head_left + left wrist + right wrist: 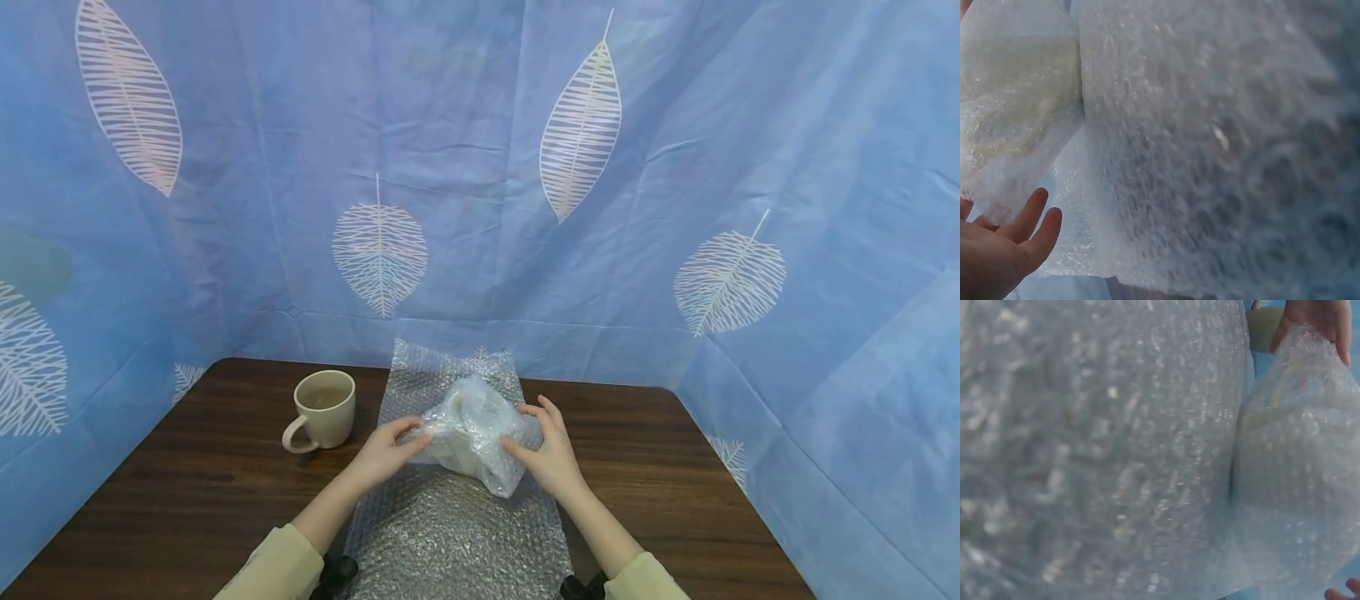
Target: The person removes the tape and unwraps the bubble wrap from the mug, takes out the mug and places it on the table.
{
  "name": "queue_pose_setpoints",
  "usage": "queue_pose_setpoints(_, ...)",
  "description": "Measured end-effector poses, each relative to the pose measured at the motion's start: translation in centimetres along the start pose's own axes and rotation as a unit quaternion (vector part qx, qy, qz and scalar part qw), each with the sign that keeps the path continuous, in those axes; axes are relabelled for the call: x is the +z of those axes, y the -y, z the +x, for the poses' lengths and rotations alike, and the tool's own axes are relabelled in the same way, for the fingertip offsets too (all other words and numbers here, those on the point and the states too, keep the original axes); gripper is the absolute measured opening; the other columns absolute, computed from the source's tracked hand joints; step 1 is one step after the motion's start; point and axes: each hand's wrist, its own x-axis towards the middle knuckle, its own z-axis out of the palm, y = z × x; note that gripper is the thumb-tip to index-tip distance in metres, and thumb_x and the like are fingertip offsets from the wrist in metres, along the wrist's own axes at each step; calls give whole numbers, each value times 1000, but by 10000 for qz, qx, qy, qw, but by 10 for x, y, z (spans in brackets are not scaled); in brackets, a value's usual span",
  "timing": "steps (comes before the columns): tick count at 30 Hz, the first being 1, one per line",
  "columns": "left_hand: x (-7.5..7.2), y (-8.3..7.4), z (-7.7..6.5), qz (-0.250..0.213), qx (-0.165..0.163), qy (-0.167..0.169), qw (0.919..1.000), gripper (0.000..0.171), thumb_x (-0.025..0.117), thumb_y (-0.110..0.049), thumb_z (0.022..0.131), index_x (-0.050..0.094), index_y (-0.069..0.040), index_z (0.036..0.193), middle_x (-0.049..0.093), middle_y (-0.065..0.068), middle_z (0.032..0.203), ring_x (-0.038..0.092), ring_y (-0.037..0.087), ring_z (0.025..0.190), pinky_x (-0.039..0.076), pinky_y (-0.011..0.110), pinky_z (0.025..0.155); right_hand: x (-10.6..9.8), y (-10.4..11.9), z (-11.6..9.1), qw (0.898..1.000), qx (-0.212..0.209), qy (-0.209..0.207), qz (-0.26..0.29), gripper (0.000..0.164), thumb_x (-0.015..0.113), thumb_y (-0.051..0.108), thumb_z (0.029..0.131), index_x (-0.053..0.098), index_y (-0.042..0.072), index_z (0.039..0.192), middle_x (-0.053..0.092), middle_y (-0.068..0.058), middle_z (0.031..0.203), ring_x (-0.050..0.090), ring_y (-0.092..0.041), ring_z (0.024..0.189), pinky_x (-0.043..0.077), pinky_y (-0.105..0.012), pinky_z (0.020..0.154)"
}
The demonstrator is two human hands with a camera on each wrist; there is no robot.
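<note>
A bundle of clear bubble wrap (480,421) lies on a long bubble wrap sheet (457,533), and a pale object shows cloudily through its layers. My left hand (385,454) pinches the bundle's twisted left end between thumb and fingers. Around the right end, my right hand (553,454) holds the film, thumb in front and fingers behind. The left wrist view has the right hand (1004,250) with two fingers sticking out beside the film. From the right wrist, the left hand (1319,322) grips the gathered tip of the wrap.
A cream mug (327,412) stands upright left of the sheet, handle toward the front left. The dark wooden table (675,492) extends to both sides. A blue cloth (465,167) with white leaf prints hangs behind and beside it.
</note>
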Motion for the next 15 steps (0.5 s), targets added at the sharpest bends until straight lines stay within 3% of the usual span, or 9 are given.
queue_pose_setpoints(8, 4, -5, 1, 171, 372, -133, 9991, 50, 67, -22, 92, 54, 8, 128, 56, 24, 127, 48, 41, 122, 40, 54, 96, -1, 23, 1, 9918, -1052, 87, -725, 53, 76, 34, 84, 58, 20, 131, 25, -8, 154, 20, -40, 137, 26, -73, 94)
queue_pose_setpoints(12, 5, -9, 2, 121, 375, -160, 9991, 50, 68, -21, 91, 54, 10, 128, 56, 25, 126, 48, 42, 121, 41, 54, 96, -2, 38, 7, 9803, -1533, 237, -1226, 48, 73, 32, 87, 60, 22, 131, 29, -7, 152, 24, -39, 137, 22, -71, 98)
queue_pose_setpoints(15, 6, -9, 3, 91, 367, -162, 9992, 50, 67, -21, 92, 53, 11, 128, 56, 25, 126, 50, 41, 119, 43, 53, 94, -1, 48, 13, 9660, -1809, 517, -1770, 43, 69, 31, 90, 59, 26, 132, 30, -7, 152, 27, -39, 136, 23, -71, 98)
